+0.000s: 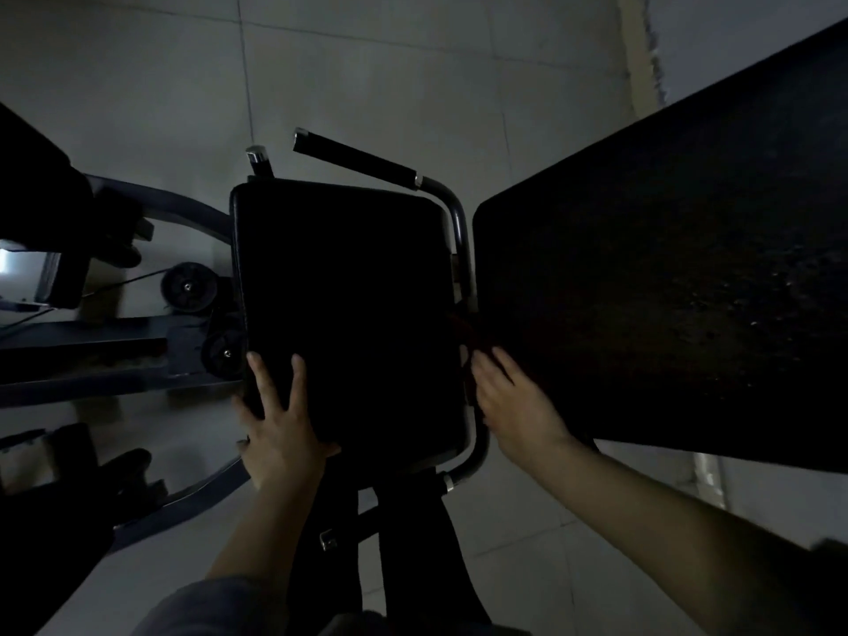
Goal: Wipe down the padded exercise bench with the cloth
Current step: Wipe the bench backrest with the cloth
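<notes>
We look down in dim light on the black padded seat (344, 314) of the bench, with its larger back pad (665, 291) rising to the right. Our left hand (280, 420) rests on the seat's near left corner, fingers spread and straight over the pad's edge, thumb lying along the near side. Our right hand (514, 401) reaches into the gap between seat and back pad, fingers extended and pressing down on a dark reddish cloth (463, 332) that lies in that gap, touching both pads; the cloth is hard to make out in the shadow. A curved metal frame tube (456, 213) runs round the seat's right side, ending in a black foam grip handle (353, 158) at the far side. Black pulley wheels (189, 286) sit left of the seat above the pale tiled floor (367, 62).
</notes>
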`<state>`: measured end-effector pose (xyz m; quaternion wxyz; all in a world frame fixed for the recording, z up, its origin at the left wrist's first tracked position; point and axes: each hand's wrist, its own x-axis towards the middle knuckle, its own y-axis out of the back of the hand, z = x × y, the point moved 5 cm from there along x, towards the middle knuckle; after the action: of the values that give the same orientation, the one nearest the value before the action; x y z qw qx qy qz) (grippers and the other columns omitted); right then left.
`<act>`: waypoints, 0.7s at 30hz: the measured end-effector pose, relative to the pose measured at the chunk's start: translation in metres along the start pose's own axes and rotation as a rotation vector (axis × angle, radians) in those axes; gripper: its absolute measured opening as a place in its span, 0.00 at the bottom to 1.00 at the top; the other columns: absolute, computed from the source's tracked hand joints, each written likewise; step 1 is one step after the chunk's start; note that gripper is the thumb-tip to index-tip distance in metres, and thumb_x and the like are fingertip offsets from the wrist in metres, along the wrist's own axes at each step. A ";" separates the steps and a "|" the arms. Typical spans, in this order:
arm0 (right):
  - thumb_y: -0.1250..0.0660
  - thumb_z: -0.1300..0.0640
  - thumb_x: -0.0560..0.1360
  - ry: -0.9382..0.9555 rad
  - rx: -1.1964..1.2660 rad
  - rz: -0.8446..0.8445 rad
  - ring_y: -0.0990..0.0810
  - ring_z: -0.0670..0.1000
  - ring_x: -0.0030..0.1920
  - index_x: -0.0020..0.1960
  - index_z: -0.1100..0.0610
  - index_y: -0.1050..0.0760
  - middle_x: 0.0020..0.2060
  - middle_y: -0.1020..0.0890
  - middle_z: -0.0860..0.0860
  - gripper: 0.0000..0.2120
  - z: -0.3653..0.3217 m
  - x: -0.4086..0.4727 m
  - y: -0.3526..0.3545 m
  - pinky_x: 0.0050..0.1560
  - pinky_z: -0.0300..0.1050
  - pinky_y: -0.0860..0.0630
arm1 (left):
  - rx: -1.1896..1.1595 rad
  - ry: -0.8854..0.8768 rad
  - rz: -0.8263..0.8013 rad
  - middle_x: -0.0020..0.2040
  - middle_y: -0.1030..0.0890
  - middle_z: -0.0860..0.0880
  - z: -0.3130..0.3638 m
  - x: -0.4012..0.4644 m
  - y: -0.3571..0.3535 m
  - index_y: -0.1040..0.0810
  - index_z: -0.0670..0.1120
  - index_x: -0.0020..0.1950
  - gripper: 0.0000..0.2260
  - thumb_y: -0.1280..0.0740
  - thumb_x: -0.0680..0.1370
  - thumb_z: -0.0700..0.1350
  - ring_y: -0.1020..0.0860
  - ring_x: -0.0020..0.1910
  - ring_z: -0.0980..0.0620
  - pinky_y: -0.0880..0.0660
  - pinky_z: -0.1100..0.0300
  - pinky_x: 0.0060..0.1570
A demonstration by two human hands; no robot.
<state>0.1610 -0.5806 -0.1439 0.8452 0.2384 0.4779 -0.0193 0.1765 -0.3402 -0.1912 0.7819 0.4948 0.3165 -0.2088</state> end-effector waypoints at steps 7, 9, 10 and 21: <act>0.49 0.52 0.81 0.197 -0.197 0.012 0.58 0.59 0.76 0.74 0.64 0.60 0.75 0.60 0.61 0.30 -0.011 -0.058 -0.023 0.73 0.59 0.61 | -0.021 0.009 -0.001 0.73 0.74 0.50 0.002 -0.005 0.002 0.63 0.59 0.75 0.54 0.23 0.66 0.52 0.54 0.74 0.35 0.28 0.35 0.56; 0.46 0.49 0.80 0.203 -0.276 0.036 0.59 0.61 0.75 0.75 0.62 0.58 0.75 0.59 0.62 0.33 -0.013 -0.046 -0.020 0.72 0.62 0.61 | -0.019 0.000 0.001 0.74 0.73 0.50 0.003 -0.005 0.004 0.61 0.58 0.76 0.53 0.23 0.66 0.52 0.53 0.74 0.35 0.27 0.37 0.56; 0.46 0.48 0.80 0.228 -0.335 0.034 0.59 0.62 0.75 0.75 0.63 0.59 0.75 0.58 0.62 0.34 -0.017 -0.037 -0.018 0.72 0.62 0.59 | -0.015 0.003 -0.001 0.74 0.73 0.49 0.002 -0.005 0.003 0.61 0.58 0.76 0.53 0.23 0.66 0.52 0.52 0.74 0.34 0.27 0.38 0.56; 0.48 0.47 0.80 0.137 -0.372 0.176 0.55 0.60 0.76 0.75 0.62 0.65 0.76 0.57 0.61 0.35 -0.005 -0.081 -0.042 0.66 0.62 0.67 | -0.025 -0.086 -0.025 0.76 0.67 0.47 -0.007 -0.005 0.005 0.57 0.55 0.77 0.50 0.24 0.67 0.52 0.55 0.74 0.34 0.36 0.36 0.63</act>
<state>0.1017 -0.6316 -0.0960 0.8386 0.1200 0.5069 0.1593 0.1741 -0.3319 -0.1862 0.7982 0.4717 0.2913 -0.2357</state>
